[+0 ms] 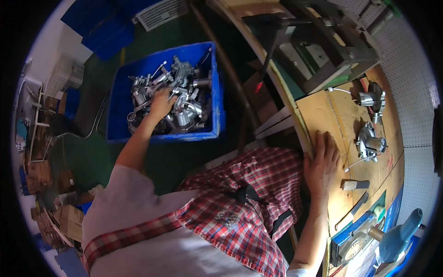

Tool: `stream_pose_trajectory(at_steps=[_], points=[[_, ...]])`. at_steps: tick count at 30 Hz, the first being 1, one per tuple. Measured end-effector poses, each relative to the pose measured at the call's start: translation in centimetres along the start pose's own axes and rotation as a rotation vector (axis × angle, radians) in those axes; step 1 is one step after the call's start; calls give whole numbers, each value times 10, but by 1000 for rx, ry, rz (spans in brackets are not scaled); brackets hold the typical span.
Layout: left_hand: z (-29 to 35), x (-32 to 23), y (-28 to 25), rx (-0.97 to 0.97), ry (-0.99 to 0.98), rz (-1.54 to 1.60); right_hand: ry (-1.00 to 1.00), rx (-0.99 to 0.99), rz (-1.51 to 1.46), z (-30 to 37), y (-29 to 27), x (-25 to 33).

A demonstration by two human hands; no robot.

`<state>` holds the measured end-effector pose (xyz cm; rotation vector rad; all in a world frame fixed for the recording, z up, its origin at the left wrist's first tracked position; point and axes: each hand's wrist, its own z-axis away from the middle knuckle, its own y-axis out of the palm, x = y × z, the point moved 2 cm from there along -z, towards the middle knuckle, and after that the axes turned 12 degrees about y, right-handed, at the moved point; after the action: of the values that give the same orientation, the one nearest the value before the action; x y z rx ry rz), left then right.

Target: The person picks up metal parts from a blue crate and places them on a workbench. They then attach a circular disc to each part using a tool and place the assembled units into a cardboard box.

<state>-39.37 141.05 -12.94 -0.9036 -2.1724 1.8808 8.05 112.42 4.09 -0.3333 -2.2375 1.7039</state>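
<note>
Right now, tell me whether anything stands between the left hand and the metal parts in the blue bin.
Nothing visible does. The left hand is over the rim of the open blue bin, right among the metal parts. Whether its fingers grip one is unclear.

Left hand (161,104) among metal parts (184,119) (right hand (321,167) on workbench (318,111))

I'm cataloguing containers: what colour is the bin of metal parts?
The bin is blue, clearest in the head view.
</note>
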Motion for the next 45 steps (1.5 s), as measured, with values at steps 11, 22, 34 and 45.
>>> stream_pose_trajectory(at_steps=[11, 22, 34, 45], points=[[-33, -78, 38, 778, 519, -420, 12, -29, 40, 4, -3, -7], [-54, -104, -14, 482, 356, -242, 19, -29, 58, 2, 0, -5], [-44, -78, -71, 544, -192, 742, 1, -37, 50, 0, 8, -7], [-51, -144, -156, 363, 34, 1106, 8, -68, 65, 5, 17, -12]])
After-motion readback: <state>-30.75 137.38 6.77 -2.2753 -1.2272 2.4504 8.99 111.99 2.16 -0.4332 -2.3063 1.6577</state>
